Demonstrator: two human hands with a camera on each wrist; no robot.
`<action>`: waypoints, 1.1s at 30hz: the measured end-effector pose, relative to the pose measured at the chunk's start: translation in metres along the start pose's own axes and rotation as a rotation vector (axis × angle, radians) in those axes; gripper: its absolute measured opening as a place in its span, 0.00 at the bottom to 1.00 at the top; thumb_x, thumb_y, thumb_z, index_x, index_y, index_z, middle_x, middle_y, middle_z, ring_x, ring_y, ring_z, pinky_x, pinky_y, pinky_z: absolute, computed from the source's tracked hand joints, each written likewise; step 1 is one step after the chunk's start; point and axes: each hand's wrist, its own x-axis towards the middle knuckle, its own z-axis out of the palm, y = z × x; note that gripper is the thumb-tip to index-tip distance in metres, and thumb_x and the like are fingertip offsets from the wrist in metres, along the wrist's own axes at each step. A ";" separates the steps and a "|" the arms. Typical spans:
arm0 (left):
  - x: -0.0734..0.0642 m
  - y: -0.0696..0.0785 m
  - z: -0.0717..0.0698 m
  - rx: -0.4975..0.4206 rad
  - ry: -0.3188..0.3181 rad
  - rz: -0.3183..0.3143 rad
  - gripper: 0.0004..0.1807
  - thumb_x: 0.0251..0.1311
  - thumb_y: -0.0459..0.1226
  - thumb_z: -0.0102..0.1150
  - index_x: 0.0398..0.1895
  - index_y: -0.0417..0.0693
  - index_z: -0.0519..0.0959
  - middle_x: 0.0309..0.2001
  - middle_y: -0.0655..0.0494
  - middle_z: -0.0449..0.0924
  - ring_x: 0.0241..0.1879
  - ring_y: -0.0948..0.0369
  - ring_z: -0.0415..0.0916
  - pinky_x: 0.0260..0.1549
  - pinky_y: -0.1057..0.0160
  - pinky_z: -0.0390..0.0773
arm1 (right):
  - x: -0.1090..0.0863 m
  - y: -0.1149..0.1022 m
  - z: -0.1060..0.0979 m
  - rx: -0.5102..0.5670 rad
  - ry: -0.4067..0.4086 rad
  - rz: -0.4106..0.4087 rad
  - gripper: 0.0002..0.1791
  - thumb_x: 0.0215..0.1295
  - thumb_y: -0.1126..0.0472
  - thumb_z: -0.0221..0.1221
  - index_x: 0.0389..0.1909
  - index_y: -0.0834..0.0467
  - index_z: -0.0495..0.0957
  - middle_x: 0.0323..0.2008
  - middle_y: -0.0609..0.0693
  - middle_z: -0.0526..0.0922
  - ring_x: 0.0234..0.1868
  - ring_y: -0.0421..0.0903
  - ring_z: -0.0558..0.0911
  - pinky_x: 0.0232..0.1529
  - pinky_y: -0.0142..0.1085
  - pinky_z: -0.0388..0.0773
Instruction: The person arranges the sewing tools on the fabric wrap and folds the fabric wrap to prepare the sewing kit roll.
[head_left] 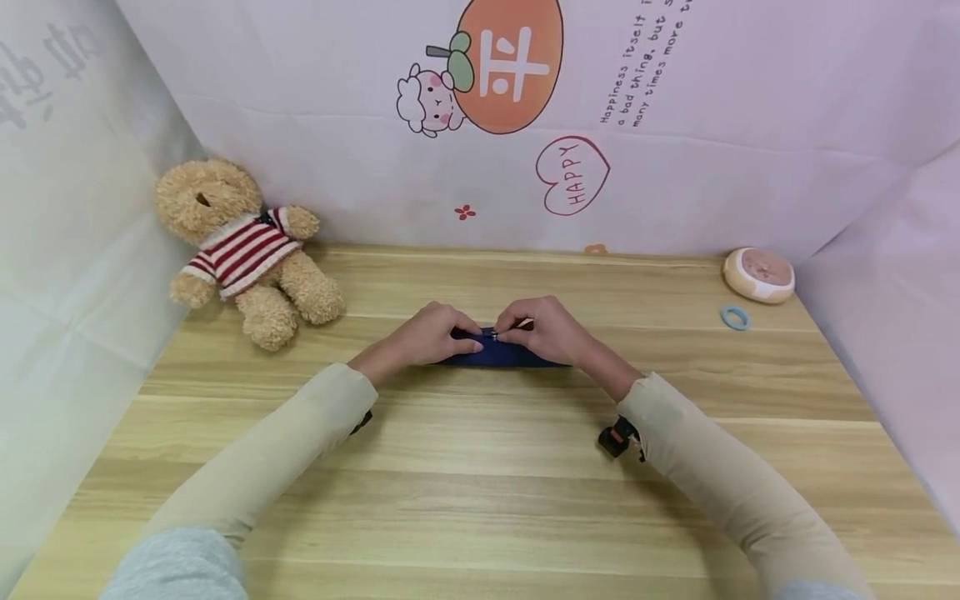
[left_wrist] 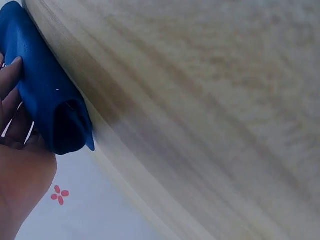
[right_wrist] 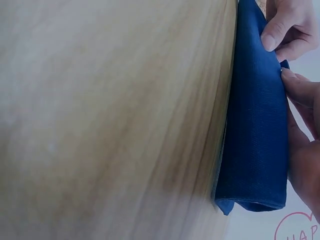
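A dark blue rolled-up cloth [head_left: 498, 357] lies crosswise on the wooden table between the two hands. In the left wrist view the open, hollow end of this blue roll [left_wrist: 42, 75] shows. My left hand [head_left: 433, 335] grips the roll's upper edge left of centre, thumb on the near side. The right hand [head_left: 551, 332] pinches at a small shiny fastening [head_left: 494, 335] on the top edge, close to the left thumb. From the right wrist, the roll [right_wrist: 255, 135] is seen along its length; the fingertips partly hide the fastening.
A teddy bear [head_left: 247, 254] in a striped shirt leans at the back left. At the back right are a round cream-and-pink object [head_left: 760, 275] and a light blue ring [head_left: 735, 318]. A printed white cloth [head_left: 337, 167] hangs behind the wooden table [head_left: 450, 500].
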 end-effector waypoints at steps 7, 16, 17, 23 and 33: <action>0.000 0.004 -0.002 0.020 -0.012 0.000 0.13 0.68 0.40 0.66 0.49 0.43 0.88 0.50 0.51 0.86 0.53 0.56 0.82 0.54 0.56 0.79 | 0.000 -0.001 0.001 0.015 0.005 -0.016 0.06 0.62 0.71 0.68 0.33 0.56 0.88 0.38 0.48 0.88 0.42 0.46 0.86 0.43 0.40 0.85; 0.004 0.007 -0.005 0.052 -0.024 -0.011 0.12 0.67 0.40 0.67 0.46 0.43 0.89 0.49 0.51 0.87 0.52 0.55 0.82 0.55 0.55 0.78 | 0.000 -0.001 0.000 -0.106 -0.033 -0.116 0.05 0.60 0.70 0.71 0.33 0.57 0.89 0.39 0.47 0.88 0.41 0.44 0.87 0.43 0.38 0.84; 0.004 0.007 -0.006 0.054 -0.025 -0.013 0.12 0.67 0.40 0.67 0.46 0.43 0.89 0.49 0.51 0.87 0.52 0.55 0.82 0.55 0.55 0.78 | 0.000 0.000 0.000 -0.116 -0.036 -0.126 0.04 0.60 0.69 0.71 0.34 0.57 0.89 0.39 0.47 0.88 0.42 0.44 0.87 0.43 0.38 0.84; 0.004 0.006 -0.006 0.047 -0.013 -0.012 0.12 0.66 0.40 0.68 0.47 0.43 0.89 0.49 0.51 0.87 0.51 0.55 0.82 0.52 0.56 0.80 | -0.002 0.004 0.001 -0.151 -0.074 -0.175 0.07 0.60 0.66 0.72 0.38 0.56 0.86 0.43 0.46 0.86 0.45 0.42 0.85 0.46 0.37 0.82; 0.005 0.006 -0.004 0.050 -0.019 -0.003 0.12 0.66 0.40 0.68 0.46 0.43 0.89 0.49 0.50 0.86 0.51 0.54 0.83 0.52 0.56 0.80 | -0.005 0.007 0.001 -0.192 -0.099 -0.277 0.07 0.61 0.69 0.70 0.39 0.58 0.86 0.45 0.48 0.85 0.47 0.45 0.85 0.48 0.36 0.82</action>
